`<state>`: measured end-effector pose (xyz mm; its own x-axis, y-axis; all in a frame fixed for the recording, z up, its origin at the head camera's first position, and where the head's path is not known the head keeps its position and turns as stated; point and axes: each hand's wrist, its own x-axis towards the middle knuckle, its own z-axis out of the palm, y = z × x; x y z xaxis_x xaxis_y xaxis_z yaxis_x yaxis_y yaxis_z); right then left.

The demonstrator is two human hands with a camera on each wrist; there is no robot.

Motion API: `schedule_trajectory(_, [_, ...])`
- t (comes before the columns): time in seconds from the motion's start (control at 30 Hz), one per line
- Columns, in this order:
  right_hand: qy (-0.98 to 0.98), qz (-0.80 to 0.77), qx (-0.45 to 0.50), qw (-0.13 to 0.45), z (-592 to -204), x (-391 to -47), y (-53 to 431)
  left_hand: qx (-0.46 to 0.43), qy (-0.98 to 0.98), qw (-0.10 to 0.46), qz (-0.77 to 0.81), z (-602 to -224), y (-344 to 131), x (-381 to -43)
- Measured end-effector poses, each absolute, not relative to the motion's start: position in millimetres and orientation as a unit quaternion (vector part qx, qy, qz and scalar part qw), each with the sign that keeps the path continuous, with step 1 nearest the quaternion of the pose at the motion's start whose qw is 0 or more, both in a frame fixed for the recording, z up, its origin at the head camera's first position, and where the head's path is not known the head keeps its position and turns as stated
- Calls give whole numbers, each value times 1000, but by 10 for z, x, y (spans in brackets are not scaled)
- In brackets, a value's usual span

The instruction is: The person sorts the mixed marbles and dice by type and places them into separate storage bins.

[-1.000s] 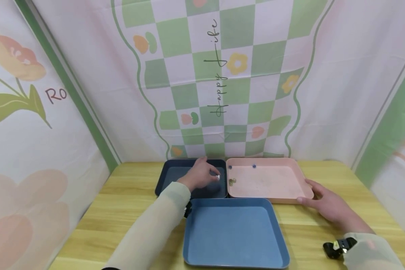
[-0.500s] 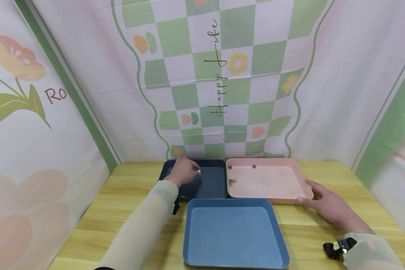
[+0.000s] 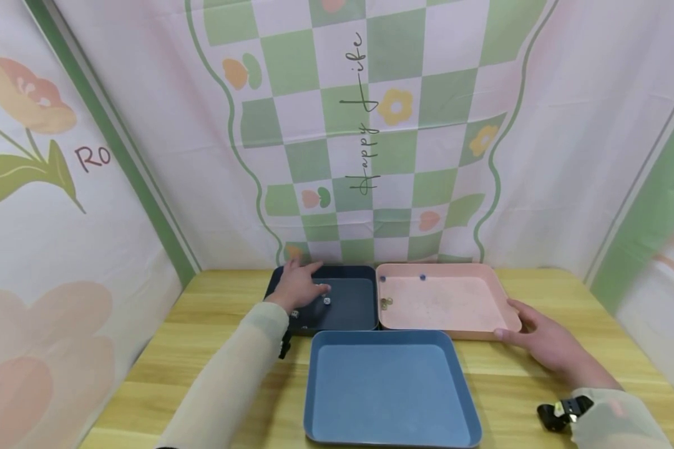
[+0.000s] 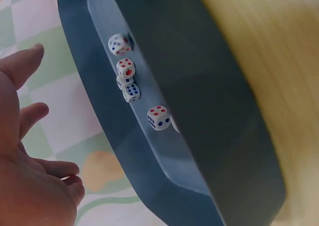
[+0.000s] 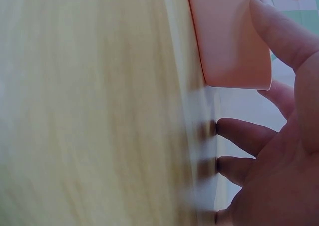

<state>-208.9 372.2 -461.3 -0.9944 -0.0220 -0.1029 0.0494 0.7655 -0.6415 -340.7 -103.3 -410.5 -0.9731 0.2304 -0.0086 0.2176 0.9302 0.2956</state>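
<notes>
My left hand (image 3: 296, 288) is over the left part of the navy tray (image 3: 359, 305), with fingers and thumb spread and nothing held. White dice (image 3: 327, 301) with red and blue pips lie below it. In the left wrist view several dice (image 4: 158, 117) show inside the tray, one partly hidden by the near wall; the spread hand (image 4: 37, 151) is apart from them. My right hand (image 3: 550, 340) holds the near right corner of the pink tray (image 3: 455, 333). The right wrist view has its thumb (image 5: 279, 29) on the rim, index finger partly hidden behind the corner, other fingertips against the table.
In the pink tray, small blue pieces (image 3: 423, 277) lie near the back and yellowish clear pieces (image 3: 384, 304) at the left. A lighter blue tray (image 3: 393, 386) stands in front on the wooden table (image 3: 202, 349). A patterned cloth (image 3: 348, 156) hangs behind.
My left hand has moved left across the navy tray, and its fingers have spread and let go of the white die they pinched. The right hand has stayed at the pink tray.
</notes>
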Motion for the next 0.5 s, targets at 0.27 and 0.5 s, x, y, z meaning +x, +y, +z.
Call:
schedule_trajectory(0.27, [939, -338, 8, 55, -4610, -2083, 3726, 103, 983, 44, 143, -4107, -1039, -3346])
schedule_trajectory(0.5, [936, -346, 13, 63, -4610, -2099, 3717, 80, 988, 94, 93, -4010, -1010, -3136])
